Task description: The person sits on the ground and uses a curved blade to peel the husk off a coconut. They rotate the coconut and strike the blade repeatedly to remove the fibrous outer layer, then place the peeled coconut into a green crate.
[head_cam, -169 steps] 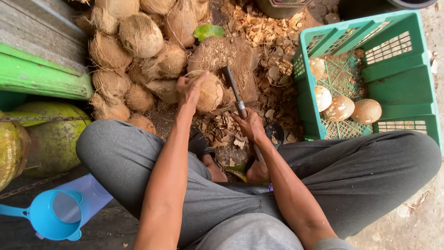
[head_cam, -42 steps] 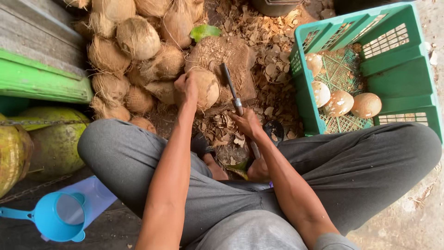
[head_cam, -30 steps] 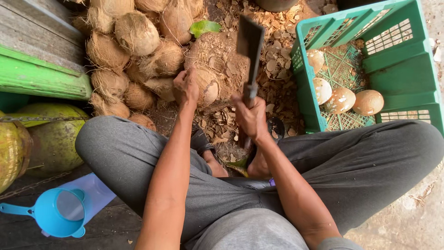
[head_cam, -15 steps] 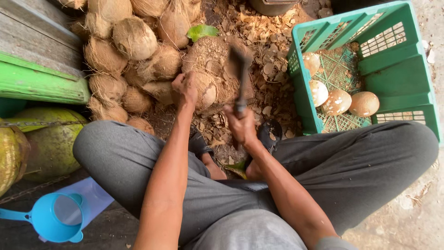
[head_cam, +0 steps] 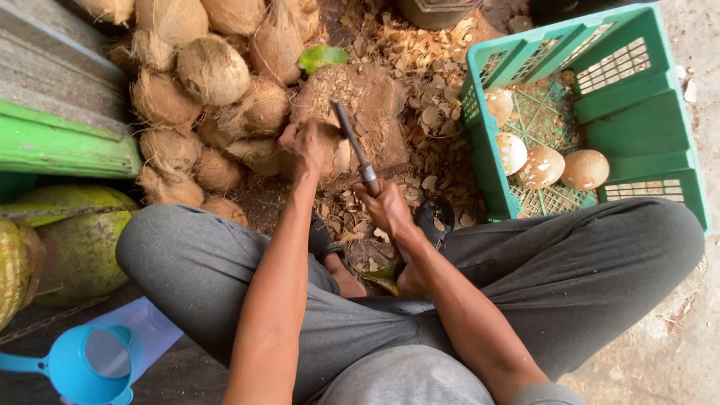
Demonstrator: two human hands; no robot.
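Centrally, a husked coconut point(head_cam: 335, 154) sits on the near edge of a worn wooden chopping block point(head_cam: 367, 112), pinned there by the left hand point(head_cam: 306, 142), whose fingers are clamped over its top and left side; that grip keeps the round shell from rolling under the blade. Right hand point(head_cam: 388, 206) is closed tight round the handle of a cleaver point(head_cam: 352, 142), blade lying edge-on against the coconut's right flank, away from the holding fingers. Hands apart, one each side of the nut.

Block stands on the ground between the person's crossed legs and a heap of fibrous unpeeled coconuts point(head_cam: 214, 97) at its left, within reach of the holding arm. Husk chips point(head_cam: 427, 67) litter the ground round the block, thickest at its far right corner.

To the right, a green plastic crate point(head_cam: 660, 127) holds pale peeled coconuts point(head_cam: 555, 165) against its near left corner. Lower left: large green coconuts point(head_cam: 67, 240) and a blue funnel point(head_cam: 82, 364), well apart from the work.
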